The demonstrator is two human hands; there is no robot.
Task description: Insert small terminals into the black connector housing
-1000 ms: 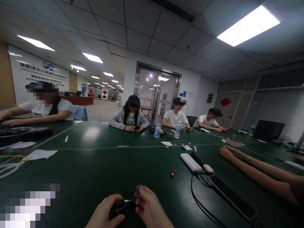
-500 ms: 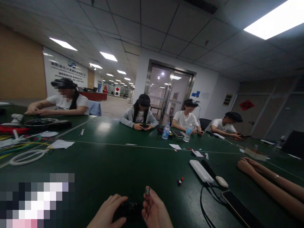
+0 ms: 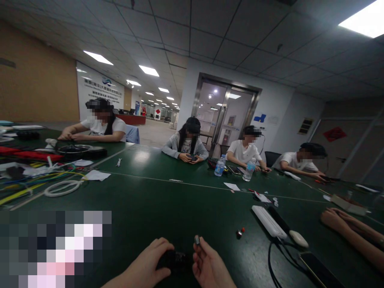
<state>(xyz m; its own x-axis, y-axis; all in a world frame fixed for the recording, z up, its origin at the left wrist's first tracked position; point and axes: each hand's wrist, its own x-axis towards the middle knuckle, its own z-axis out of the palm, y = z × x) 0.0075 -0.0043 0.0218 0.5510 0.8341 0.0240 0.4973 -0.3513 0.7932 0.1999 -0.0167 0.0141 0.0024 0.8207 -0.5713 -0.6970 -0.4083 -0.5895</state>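
Note:
My left hand (image 3: 156, 262) is closed around a dark, blocky object (image 3: 175, 260) low in the view; its kind is too dim to make out. Just right of it, my right hand (image 3: 210, 264) pinches a small grey piece (image 3: 197, 240) upright between thumb and forefinger, the other fingers curled below. The two hands are apart, over the dark green table (image 3: 135, 216). A small dark part with a red-orange end (image 3: 240, 233) lies to the right of my right hand.
To the right lie a white power strip (image 3: 268, 222), a black cable (image 3: 271, 264) and a phone (image 3: 319, 270). Another person's forearms (image 3: 351, 228) rest at the right edge. Water bottles (image 3: 220, 166) stand further off, several people sit across, and wires (image 3: 63, 188) lie left.
The whole view has swung a little to the left, so things appear further right. Both hands keep their holds on the dark object and the small grey piece.

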